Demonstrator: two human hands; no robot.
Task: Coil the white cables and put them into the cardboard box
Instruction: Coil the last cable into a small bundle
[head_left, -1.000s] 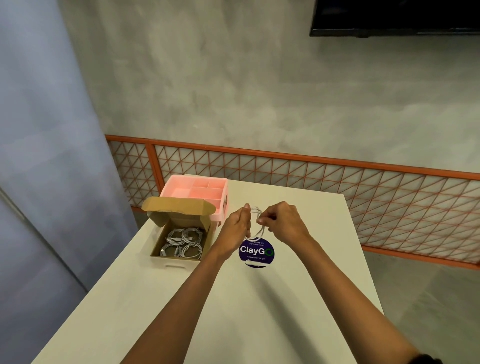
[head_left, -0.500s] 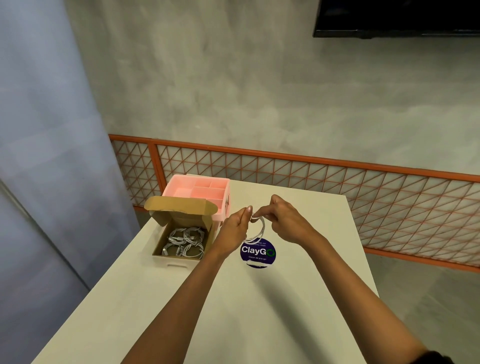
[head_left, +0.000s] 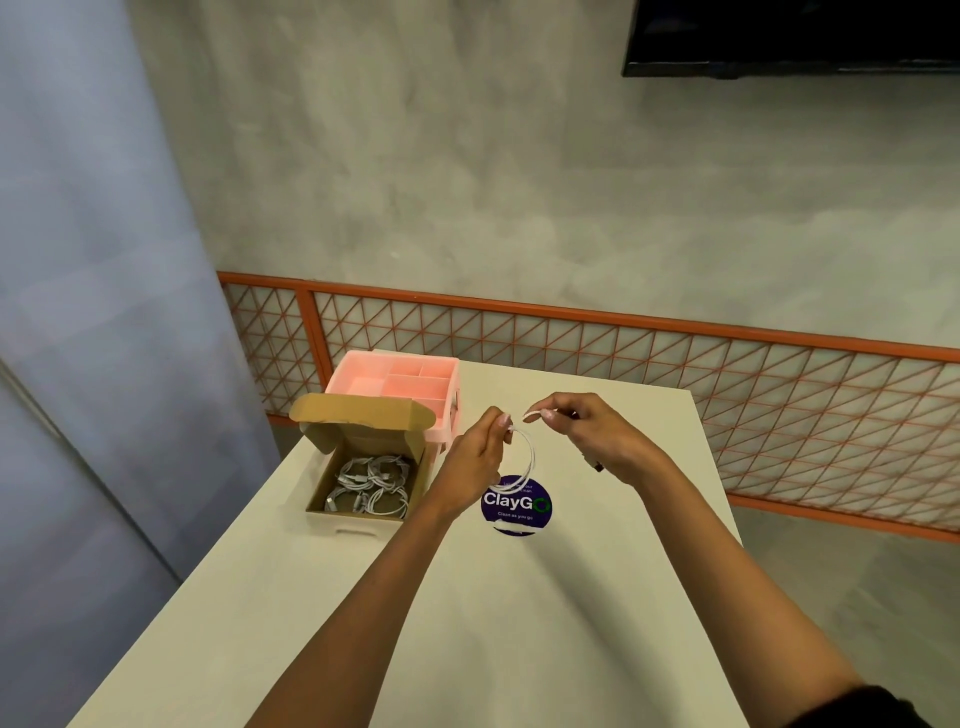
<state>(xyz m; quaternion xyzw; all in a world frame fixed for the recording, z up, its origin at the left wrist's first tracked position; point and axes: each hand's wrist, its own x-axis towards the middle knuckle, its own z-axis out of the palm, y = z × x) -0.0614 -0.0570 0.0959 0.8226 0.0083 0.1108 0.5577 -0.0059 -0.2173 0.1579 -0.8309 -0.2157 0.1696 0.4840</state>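
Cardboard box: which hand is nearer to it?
Left. The left hand is just right of the cardboard box; the right hand is farther right, beyond the white cable.

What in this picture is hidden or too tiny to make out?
All head view.
- Cables in the box: tangled and small, count unclear.
- Held cable: plugs hidden in the right hand or too small.
- Sticker: top line too small, crossed by the cable.
- Screen: cut off by the top edge.
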